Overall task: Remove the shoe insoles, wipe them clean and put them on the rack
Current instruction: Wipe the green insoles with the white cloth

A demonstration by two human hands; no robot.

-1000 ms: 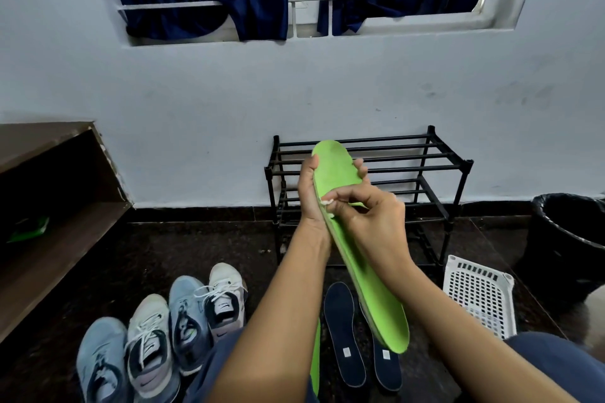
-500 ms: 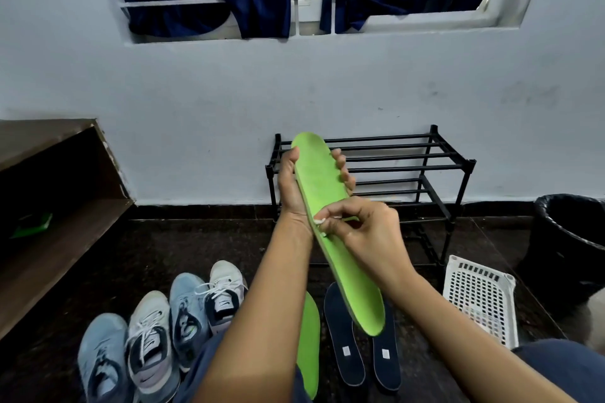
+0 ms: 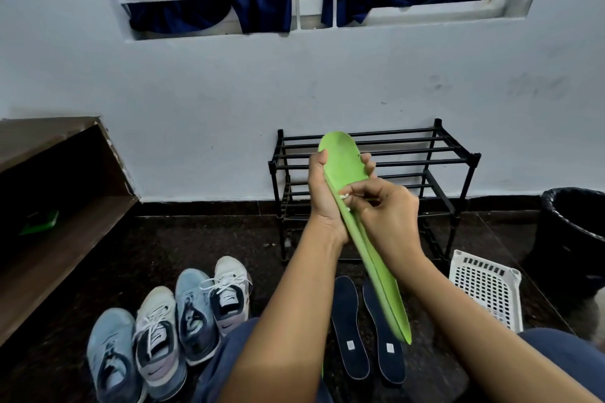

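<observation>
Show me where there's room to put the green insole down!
The black rack's shelves look bare, top and lower. There is also open floor between the rack, the wooden shelf and the row of shoes. It is crowded near your knees: two navy insoles lie between the shoes and the white basket.

Left hand point(image 3: 322, 206) and right hand point(image 3: 391, 217) bare. Forearms point(image 3: 294, 321) bare down to bottom of view. Plain dark navy trousers point(image 3: 222, 366) on both knees, smooth cloth, no visible markings.
</observation>
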